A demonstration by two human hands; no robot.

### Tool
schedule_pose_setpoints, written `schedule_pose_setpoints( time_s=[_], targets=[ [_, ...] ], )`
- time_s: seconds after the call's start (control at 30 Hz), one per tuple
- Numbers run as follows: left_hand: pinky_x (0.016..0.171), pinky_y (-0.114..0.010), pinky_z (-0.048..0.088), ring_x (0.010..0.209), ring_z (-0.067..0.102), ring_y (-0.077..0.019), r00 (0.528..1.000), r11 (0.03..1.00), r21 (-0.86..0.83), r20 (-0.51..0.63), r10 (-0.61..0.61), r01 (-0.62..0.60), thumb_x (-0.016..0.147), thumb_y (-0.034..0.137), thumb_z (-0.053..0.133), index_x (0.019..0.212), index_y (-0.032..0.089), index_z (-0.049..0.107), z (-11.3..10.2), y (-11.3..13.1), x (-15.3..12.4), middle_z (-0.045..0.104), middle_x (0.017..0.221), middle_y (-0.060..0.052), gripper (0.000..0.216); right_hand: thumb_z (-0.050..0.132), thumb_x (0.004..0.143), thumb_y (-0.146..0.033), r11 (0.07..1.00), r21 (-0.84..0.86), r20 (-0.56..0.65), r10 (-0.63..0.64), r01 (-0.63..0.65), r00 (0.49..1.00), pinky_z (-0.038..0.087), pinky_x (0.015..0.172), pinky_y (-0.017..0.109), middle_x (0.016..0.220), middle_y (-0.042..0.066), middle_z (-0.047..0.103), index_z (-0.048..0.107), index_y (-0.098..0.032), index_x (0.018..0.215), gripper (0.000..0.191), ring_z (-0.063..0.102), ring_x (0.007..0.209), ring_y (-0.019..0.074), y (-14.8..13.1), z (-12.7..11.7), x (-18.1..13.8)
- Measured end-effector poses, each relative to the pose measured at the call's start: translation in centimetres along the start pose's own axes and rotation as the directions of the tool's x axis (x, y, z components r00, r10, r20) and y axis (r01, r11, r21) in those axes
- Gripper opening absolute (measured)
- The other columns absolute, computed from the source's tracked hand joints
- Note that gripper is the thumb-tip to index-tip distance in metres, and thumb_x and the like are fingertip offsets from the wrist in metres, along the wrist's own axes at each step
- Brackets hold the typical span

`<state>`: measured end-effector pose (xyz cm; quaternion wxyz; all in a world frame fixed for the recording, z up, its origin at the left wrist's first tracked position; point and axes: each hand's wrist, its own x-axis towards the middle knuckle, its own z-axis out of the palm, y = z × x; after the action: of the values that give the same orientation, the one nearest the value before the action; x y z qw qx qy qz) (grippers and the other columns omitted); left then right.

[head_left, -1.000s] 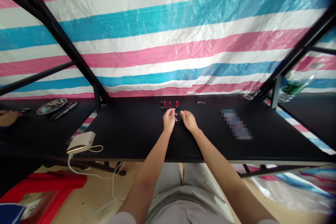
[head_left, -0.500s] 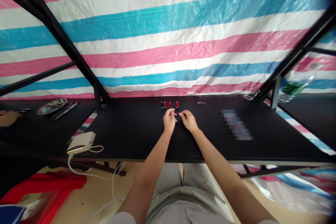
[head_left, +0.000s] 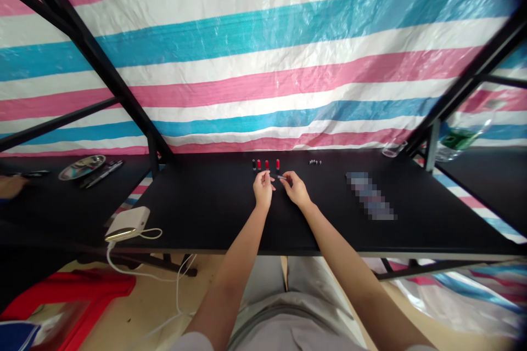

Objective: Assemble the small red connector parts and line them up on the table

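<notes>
My left hand [head_left: 262, 190] and my right hand [head_left: 295, 188] meet over the middle of the black table [head_left: 206, 208]. Between their fingertips is a small thin object [head_left: 280, 177], pinched from both sides; it is too small to name. Just behind the hands, a short row of small upright red and black tubes [head_left: 265, 164] stands on the table. Both hands have their fingers curled together.
A few tiny dark pieces [head_left: 315, 162] lie to the right of the tubes. A white device with a cable [head_left: 127, 223] sits at the table's front left. A metal dish [head_left: 81, 166] and pens are on the neighbouring table. Another person's hand [head_left: 10, 186] shows at far left.
My hands have drawn slightly apart, and the small thin object now shows between the fingertips. The other person's hand at far left has pulled back a little.
</notes>
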<state>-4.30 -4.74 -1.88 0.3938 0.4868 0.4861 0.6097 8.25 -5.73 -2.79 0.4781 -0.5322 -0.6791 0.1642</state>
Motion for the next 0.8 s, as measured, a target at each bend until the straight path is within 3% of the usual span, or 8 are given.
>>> schedule_pose_setpoints(
  time_s=[0.3, 0.5, 0.57, 0.67, 0.8],
  targets=[
    [0.040, -0.017, 0.034, 0.038, 0.043, -0.0051, 0.997, 0.998, 0.069, -0.076, 0.003, 0.002, 0.077, 0.051, 0.048, 0.074, 0.017, 0.049, -0.12, 0.29, -0.10, 0.045, 0.051, 0.006, 0.035, 0.042, 0.083, -0.032, 0.997, -0.072, 0.057, -0.038, 0.043, 0.998, 0.046, 0.077, 0.030, 0.091, 0.004, 0.065, 0.060, -0.022, 0.094, 0.024, 0.059, 0.080, 0.0165, -0.19, -0.09, 0.05],
    [0.038, -0.017, 0.035, 0.037, 0.043, -0.0044, 0.983, 0.999, -0.028, -0.182, -0.039, 0.035, 0.077, 0.055, 0.045, 0.072, 0.017, 0.046, -0.27, 0.33, 0.18, 0.046, 0.054, 0.006, 0.038, 0.041, 0.085, -0.032, 0.999, -0.030, -0.019, -0.013, 0.012, 1.000, 0.045, 0.075, 0.028, 0.085, 0.004, 0.064, 0.058, -0.020, 0.093, 0.022, 0.059, 0.079, 0.0164, 0.23, -0.07, 0.05],
    [0.038, -0.017, 0.035, 0.037, 0.043, -0.0043, 0.988, 0.999, -0.029, -0.147, -0.042, 0.038, 0.074, 0.054, 0.049, 0.073, 0.016, 0.048, -0.18, 0.33, 0.13, 0.049, 0.055, 0.005, 0.038, 0.039, 0.086, -0.034, 1.000, 0.017, -0.027, 0.009, -0.009, 1.000, 0.046, 0.074, 0.028, 0.085, 0.005, 0.063, 0.056, -0.019, 0.096, 0.025, 0.059, 0.078, 0.0164, 0.21, -0.11, -0.01],
    [0.040, -0.018, 0.037, 0.040, 0.046, -0.0050, 1.000, 0.999, -0.014, 0.005, -0.030, 0.030, 0.070, 0.050, 0.057, 0.073, 0.015, 0.052, 0.09, 0.46, -0.15, 0.053, 0.057, 0.002, 0.036, 0.037, 0.086, -0.037, 0.998, 0.057, 0.007, 0.020, -0.020, 1.000, 0.045, 0.074, 0.030, 0.088, 0.006, 0.062, 0.056, -0.020, 0.097, 0.027, 0.058, 0.079, 0.0170, -0.05, -0.20, -0.05],
    [0.042, -0.018, 0.038, 0.043, 0.048, -0.0061, 0.993, 0.999, -0.010, 0.115, -0.032, 0.034, 0.067, 0.047, 0.062, 0.074, 0.014, 0.054, 0.36, 0.71, -0.46, 0.054, 0.057, 0.001, 0.034, 0.041, 0.084, -0.037, 0.996, 0.067, 0.057, -0.063, 0.059, 0.996, 0.045, 0.073, 0.030, 0.087, 0.006, 0.060, 0.058, -0.019, 0.089, 0.024, 0.055, 0.080, 0.0167, -0.40, -0.30, 0.02]
  ],
)
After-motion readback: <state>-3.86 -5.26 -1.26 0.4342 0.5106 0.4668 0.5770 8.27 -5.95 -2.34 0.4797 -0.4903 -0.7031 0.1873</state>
